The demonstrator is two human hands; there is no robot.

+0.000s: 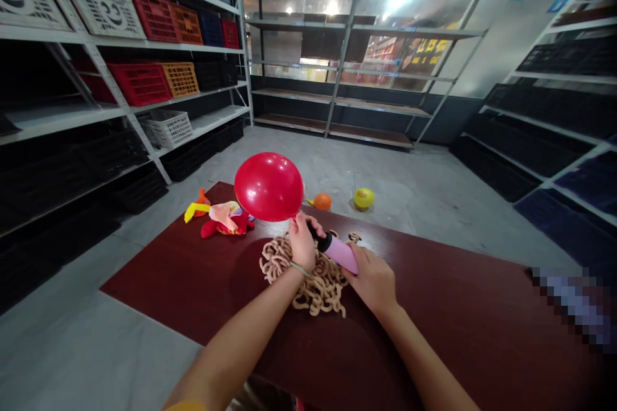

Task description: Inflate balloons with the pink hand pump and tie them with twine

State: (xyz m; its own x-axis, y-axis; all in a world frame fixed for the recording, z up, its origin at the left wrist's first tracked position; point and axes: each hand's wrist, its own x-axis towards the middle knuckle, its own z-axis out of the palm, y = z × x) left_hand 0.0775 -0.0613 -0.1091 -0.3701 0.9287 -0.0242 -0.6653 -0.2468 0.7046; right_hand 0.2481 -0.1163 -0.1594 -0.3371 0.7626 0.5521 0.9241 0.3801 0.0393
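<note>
A red balloon [268, 186], inflated and round, stands up from my left hand [303, 245], whose fingers close around its neck. That neck meets the black end of a hand pump [341, 254] with a pink barrel; the exact joint is hidden by my fingers. My right hand [373, 276] is wrapped around the pump's pink part at its lower right end. Under both hands a pile of beige, curly, string-like pieces [318, 295] lies on the dark red-brown table [193, 282].
Limp balloons [226, 218] in several colours lie at the table's far left. An orange balloon [322, 201] and a yellow balloon [364, 198] rest beyond the far edge. Shelves with crates [142, 83] line the left; a metal rack [332, 103] stands behind.
</note>
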